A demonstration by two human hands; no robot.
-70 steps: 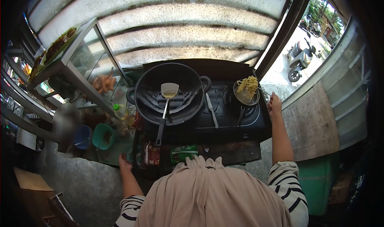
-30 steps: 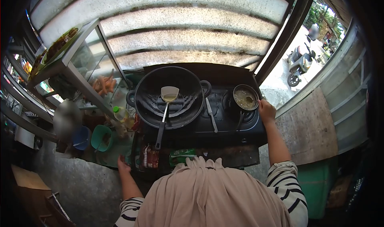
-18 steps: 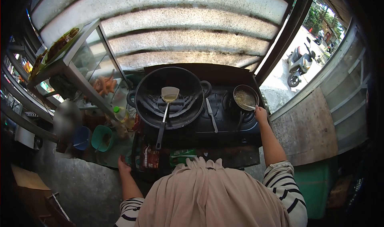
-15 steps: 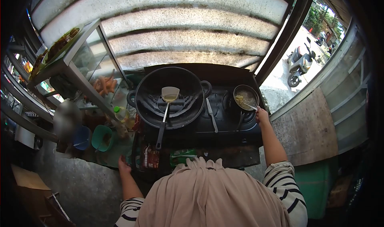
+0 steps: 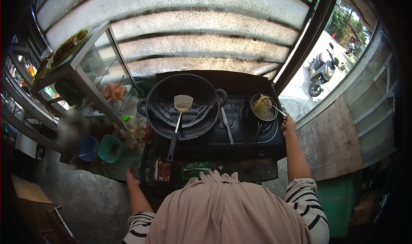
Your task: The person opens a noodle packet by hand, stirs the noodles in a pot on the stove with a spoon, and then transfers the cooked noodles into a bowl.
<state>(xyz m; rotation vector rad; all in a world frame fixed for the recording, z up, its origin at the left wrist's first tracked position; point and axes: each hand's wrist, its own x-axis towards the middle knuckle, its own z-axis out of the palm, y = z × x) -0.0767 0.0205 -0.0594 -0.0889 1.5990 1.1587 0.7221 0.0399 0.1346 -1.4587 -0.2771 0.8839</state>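
Note:
My right hand (image 5: 288, 125) is closed round the thin handle of a metal utensil (image 5: 280, 111), whose head is hidden by noodles. A clump of yellow noodles (image 5: 262, 101) is lifted on it above a small dark saucepan (image 5: 256, 114) of bubbling, cloudy liquid on the right burner. My left hand (image 5: 132, 176) rests at the counter's edge, low on the left. Its fingers show only partly but look loose, with nothing seen in them. A large black wok (image 5: 156, 89) sits on the left burner, with a spatula (image 5: 174, 136) lying across it.
On the black stove (image 5: 206, 147) a knife (image 5: 226, 125) lies between wok and saucepan. To the left are a green bowl (image 5: 106, 149), a blue bowl (image 5: 88, 147), a green-capped bottle (image 5: 128, 123) and a glass display case (image 5: 92, 68). Red packets (image 5: 162, 170) lie in front.
My right hand has moved slightly right and down with the utensil. The noodles, low in the saucepan before, are now raised in a clump. My left hand stays in place.

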